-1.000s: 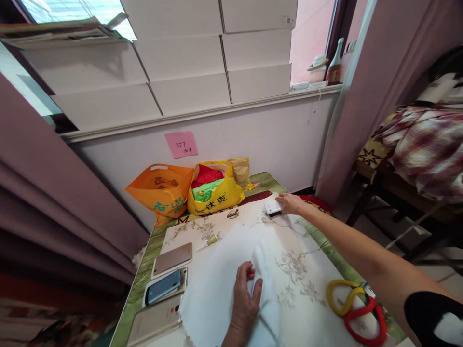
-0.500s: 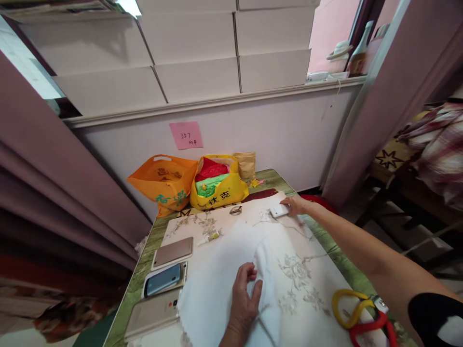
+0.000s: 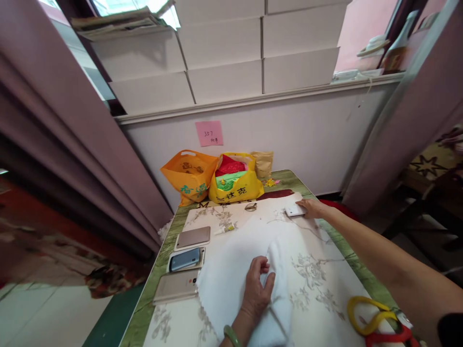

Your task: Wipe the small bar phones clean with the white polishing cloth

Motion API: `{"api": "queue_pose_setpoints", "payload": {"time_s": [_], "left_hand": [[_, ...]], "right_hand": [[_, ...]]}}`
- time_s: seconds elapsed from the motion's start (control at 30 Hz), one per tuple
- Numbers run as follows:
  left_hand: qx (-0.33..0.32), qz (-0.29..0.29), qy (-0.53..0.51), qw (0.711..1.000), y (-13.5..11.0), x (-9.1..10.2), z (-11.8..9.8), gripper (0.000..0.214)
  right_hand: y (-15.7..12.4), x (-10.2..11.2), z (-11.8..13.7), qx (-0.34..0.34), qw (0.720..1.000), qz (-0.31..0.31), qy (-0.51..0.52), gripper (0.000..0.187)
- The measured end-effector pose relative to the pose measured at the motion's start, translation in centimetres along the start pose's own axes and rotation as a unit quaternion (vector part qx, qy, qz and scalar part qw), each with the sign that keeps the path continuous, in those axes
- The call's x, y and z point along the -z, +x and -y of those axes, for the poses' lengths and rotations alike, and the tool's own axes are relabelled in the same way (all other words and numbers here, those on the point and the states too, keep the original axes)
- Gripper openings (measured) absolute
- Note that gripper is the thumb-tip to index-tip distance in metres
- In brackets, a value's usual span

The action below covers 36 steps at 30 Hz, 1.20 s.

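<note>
My left hand (image 3: 256, 289) rests on a white cloth (image 3: 227, 270) with a scalloped edge, beside a raised fold of it. The fingers curve loosely and the thumb stands apart, with nothing visible between them. My right arm stretches toward the far right of the table, where my right hand (image 3: 310, 208) grips a small white phone-like slab (image 3: 294, 209) at its right end. That slab lies on or just above the flowered cover; I cannot tell which. Scissors with yellow and red handles (image 3: 372, 315) lie at the near right.
Several phones, including a blue one (image 3: 185, 259), line the table's left side. A small tube (image 3: 226, 230) and glasses (image 3: 251, 206) lie farther back. Behind them stand an orange bag (image 3: 190, 176), a stuffed yellow bag (image 3: 237, 190) and a tan pouch (image 3: 263, 164) against the wall.
The view has swung left, so everything appears farther right. Both hands keep nearly the same places on the cloth and the white slab. A green bangle on the left wrist now shows.
</note>
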<state>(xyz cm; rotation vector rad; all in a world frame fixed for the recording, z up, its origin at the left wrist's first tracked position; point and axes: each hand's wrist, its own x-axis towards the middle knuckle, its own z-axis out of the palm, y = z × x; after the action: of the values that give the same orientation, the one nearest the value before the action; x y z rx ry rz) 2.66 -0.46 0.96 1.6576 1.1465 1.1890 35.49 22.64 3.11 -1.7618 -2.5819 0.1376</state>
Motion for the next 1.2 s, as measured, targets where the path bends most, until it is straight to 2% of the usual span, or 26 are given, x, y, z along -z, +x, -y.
{"api": "queue_pose_setpoints", "payload": {"time_s": [0.1,0.2,0.27,0.4,0.47,0.53,0.6,0.67,0.73,0.8,0.87,0.97,1.0,1.1,1.2], "left_hand": [[-0.004,-0.006,0.006,1.0,-0.3,-0.2,0.0,0.026],[-0.002,-0.009,0.008,1.0,-0.6,-0.3,0.1,0.028],[0.006,-0.012,0.008,1.0,-0.8,-0.4,0.2,0.028],[0.001,-0.018,-0.012,1.0,-1.0,-0.5,0.2,0.029],[-0.006,-0.028,-0.032,0.999,-0.9,-0.4,0.0,0.021],[-0.013,-0.036,-0.028,0.999,-0.8,-0.4,-0.2,0.013],[-0.018,-0.036,0.01,0.999,-0.9,0.0,-0.3,0.007],[-0.035,-0.021,0.046,0.998,-1.2,0.9,-0.4,0.009],[-0.067,-0.002,0.07,0.995,-1.7,2.8,-0.3,0.01],[-0.098,-0.006,0.103,0.99,-2.1,5.9,-0.1,0.011],[-0.105,-0.038,0.156,0.982,-2.3,10.2,0.1,0.014],[-0.076,-0.119,0.238,0.961,-2.0,17.3,0.2,0.018],[-0.06,-0.124,0.267,0.954,-1.8,19.3,0.2,0.022],[0.013,-0.078,0.371,0.925,-1.3,23.7,0.7,0.043],[0.069,-0.019,0.432,0.899,-1.0,25.4,1.3,0.051]], "right_hand": [[-1.1,0.8,0.8,0.021,1.0,-0.016,-0.003,0.083],[-2.8,1.6,3.3,0.066,0.993,-0.087,0.033,0.075],[-4.5,1.8,6.6,0.097,0.984,-0.123,0.086,0.066],[-8.7,0.6,15.8,0.125,0.954,-0.154,0.226,0.057],[-10.5,-0.8,20.1,0.08,0.937,-0.153,0.305,0.052],[-12.0,-2.7,23.2,0.012,0.909,-0.16,0.385,0.047],[-13.0,-4.5,25.1,-0.041,0.877,-0.177,0.444,0.046],[-13.7,-6.1,26.0,-0.069,0.859,-0.187,0.471,0.045],[-14.3,-7.3,26.3,-0.068,0.856,-0.2,0.472,0.042],[-14.7,-7.9,26.4,-0.052,0.857,-0.227,0.459,0.038],[-14.9,-8.2,26.6,-0.039,0.856,-0.255,0.448,0.036],[-15.1,-8.0,27.1,-0.03,0.858,-0.263,0.441,0.032],[-15.1,-7.8,27.3,-0.028,0.861,-0.26,0.436,0.031],[-15.4,-7.1,27.4,-0.013,0.887,-0.227,0.402,0.032],[-15.9,-6.1,26.5,0.026,0.921,-0.16,0.354,0.041]]}}
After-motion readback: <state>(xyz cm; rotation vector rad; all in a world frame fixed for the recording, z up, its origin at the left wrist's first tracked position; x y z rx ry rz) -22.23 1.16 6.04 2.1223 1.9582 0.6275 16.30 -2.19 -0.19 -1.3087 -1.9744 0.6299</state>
